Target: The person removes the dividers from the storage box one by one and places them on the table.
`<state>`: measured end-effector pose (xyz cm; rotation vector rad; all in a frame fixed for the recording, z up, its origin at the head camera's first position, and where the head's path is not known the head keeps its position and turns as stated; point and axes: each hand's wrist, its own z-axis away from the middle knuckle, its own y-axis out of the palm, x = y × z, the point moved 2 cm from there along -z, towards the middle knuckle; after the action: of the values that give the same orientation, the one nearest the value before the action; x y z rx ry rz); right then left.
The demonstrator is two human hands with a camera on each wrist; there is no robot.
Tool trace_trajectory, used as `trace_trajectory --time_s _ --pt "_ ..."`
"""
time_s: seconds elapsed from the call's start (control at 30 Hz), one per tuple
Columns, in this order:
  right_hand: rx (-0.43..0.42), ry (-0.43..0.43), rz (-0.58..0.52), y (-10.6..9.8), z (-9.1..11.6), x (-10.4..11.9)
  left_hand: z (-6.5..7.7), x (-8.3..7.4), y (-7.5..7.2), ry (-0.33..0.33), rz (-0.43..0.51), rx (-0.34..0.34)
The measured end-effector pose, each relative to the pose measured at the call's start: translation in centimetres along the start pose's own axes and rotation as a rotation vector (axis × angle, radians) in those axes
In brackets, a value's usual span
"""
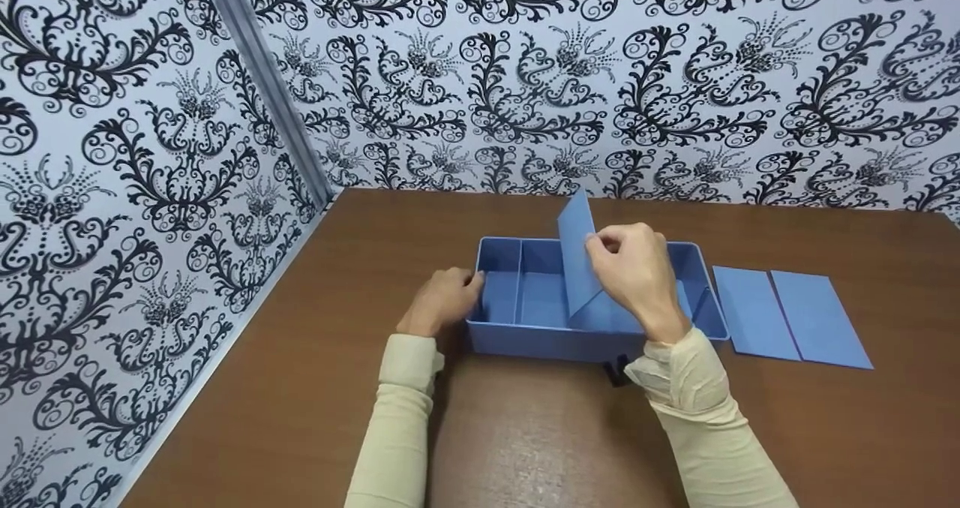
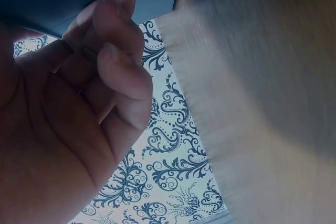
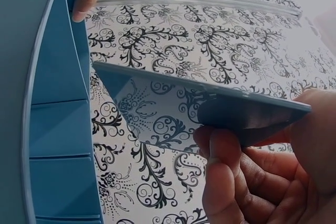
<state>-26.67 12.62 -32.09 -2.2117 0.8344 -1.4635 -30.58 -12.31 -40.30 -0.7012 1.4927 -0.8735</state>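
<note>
A long blue box stands on the brown table, and a thin upright divider crosses it near the left end. My right hand pinches a flat blue divider panel by its edge between thumb and fingers. The panel is tilted, its lower part down in the box's middle. In the right wrist view the glossy panel reflects the wallpaper. My left hand grips the box's left end wall, as the right wrist view also shows. Its curled fingers fill the left wrist view.
Two flat blue panels lie side by side on the table, just right of the box. Patterned walls rise behind and to the left. A small black object shows beside the right cuff, partly hidden.
</note>
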Motion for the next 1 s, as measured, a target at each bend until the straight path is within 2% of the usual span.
trace_trajectory --time_s 0.2,0.53,1.0 --pt "0.018 0.009 -0.006 -0.4 0.2 -0.6 0.1 -0.3 0.3 -0.005 0.012 0.019" --pt "-0.018 0.01 0.038 -2.6 0.5 -2.4 0.1 -0.6 0.3 0.004 -0.001 0.009" --pt "-0.017 0.046 0.07 -5.5 0.9 -4.1 0.2 0.0 0.0 -0.057 0.035 0.034"
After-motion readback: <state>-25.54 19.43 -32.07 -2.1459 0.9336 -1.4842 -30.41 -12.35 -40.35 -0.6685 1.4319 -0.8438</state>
